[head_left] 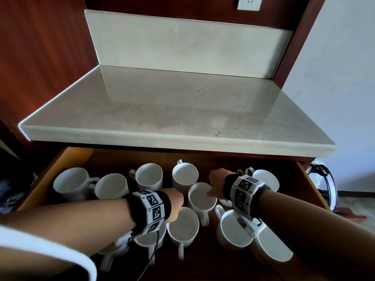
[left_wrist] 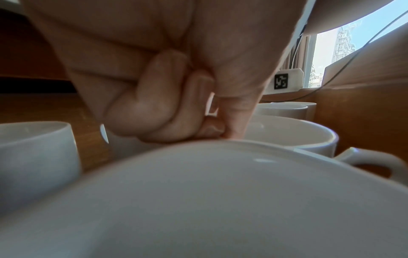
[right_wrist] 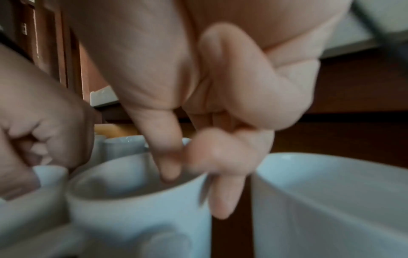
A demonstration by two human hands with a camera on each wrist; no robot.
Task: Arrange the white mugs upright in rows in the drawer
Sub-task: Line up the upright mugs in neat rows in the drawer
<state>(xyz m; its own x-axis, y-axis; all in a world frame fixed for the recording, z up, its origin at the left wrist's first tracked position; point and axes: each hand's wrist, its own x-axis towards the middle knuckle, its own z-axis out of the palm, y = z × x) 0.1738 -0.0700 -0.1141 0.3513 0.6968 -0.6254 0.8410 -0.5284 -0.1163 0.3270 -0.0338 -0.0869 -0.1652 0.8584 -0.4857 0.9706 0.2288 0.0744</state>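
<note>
So the mug in play (head_left: 200,196) sits upright about mid-drawer, handle pointing toward the person. The right hand (head_left: 216,182) has it by the rim: in the right wrist view the thumb is dipped inside the cup and the fingers (right_wrist: 223,197) run down the outside wall, so that grip is pinching the rim. The left hand (head_left: 174,201) is right beside it on the left, fingers curled into a loose fist. In the left wrist view I honestly can't tell if that grip is holding a rim or handle or just resting there.

The rest of the white mugs are scattered round the wooden drawer (head_left: 60,159), all upright as far as I can see: a rough back row with one at far left (head_left: 71,184), a few up front like this one (head_left: 183,226), handles pointing every which way.

My take on doing this bit well: lift slightly instead of dragging, since the neighbours are nearly touching and will clink or tip. Line it up with the back row, turn the handle to match, and steady the next mug with the free hand. The marble surface (head_left: 172,110) above overhangs the back of the drawer, so watch knuckles.
</note>
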